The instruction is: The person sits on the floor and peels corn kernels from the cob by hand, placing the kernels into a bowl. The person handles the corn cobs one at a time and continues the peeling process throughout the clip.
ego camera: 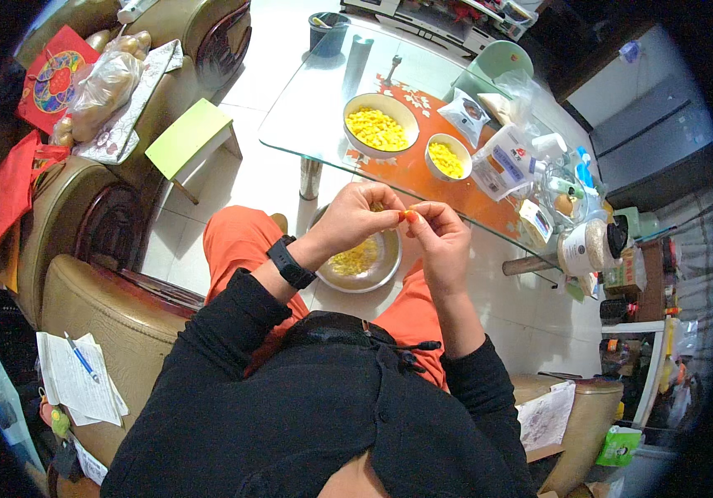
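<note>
My left hand, with a black watch on its wrist, meets my right hand fingertip to fingertip. A small yellow-orange piece, perhaps a corn kernel, is pinched between them; its shape is mostly hidden by the fingers. Below the hands, between my knees, a metal basin holds yellow bits. Just beyond, on the glass table, a large white bowl holds yellow kernel-like pieces. To its right a smaller white bowl holds more of them.
Packages, plastic bags and a clear grain jar crowd the table's right side. A green-topped stool stands at left by the brown sofa. Papers with a blue pen lie on the sofa. A dark bucket stands beyond the table.
</note>
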Motion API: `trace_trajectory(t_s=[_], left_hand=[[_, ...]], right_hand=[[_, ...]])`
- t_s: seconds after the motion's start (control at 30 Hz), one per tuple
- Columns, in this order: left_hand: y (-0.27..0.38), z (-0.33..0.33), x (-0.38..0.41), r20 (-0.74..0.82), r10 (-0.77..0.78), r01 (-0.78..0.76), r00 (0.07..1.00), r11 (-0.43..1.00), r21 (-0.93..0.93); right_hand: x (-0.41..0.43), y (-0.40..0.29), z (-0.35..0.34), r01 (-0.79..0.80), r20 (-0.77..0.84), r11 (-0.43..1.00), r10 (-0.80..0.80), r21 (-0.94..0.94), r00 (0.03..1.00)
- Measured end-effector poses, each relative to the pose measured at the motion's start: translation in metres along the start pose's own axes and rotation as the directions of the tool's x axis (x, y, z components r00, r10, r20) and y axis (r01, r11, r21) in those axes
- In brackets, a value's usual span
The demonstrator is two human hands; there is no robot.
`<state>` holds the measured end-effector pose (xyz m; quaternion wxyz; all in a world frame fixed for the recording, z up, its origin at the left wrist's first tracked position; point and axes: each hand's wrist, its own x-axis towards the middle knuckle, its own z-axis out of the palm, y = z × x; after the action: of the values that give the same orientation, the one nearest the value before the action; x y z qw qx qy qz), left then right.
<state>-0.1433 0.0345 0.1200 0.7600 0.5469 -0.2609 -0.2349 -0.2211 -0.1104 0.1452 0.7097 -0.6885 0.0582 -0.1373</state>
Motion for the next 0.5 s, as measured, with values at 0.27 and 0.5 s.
trace_trajectory(t_s=[0.27, 0.5], left_hand=[[-0.009, 0.021, -0.005, -0.111, 0.029, -0.012, 0.993, 0.988, 0.152], [0.002, 0.029, -0.013, -0.129, -0.135, 0.130, 0.982, 0.990, -0.049]], right_hand=[[-0.018, -0.004, -0.007, 0.145, -0.077, 0.952, -0.171, -0.269, 0.982], [-0.023, -0.009, -0.007, 0.227, -0.053, 0.920, -0.256, -0.319, 0.965]])
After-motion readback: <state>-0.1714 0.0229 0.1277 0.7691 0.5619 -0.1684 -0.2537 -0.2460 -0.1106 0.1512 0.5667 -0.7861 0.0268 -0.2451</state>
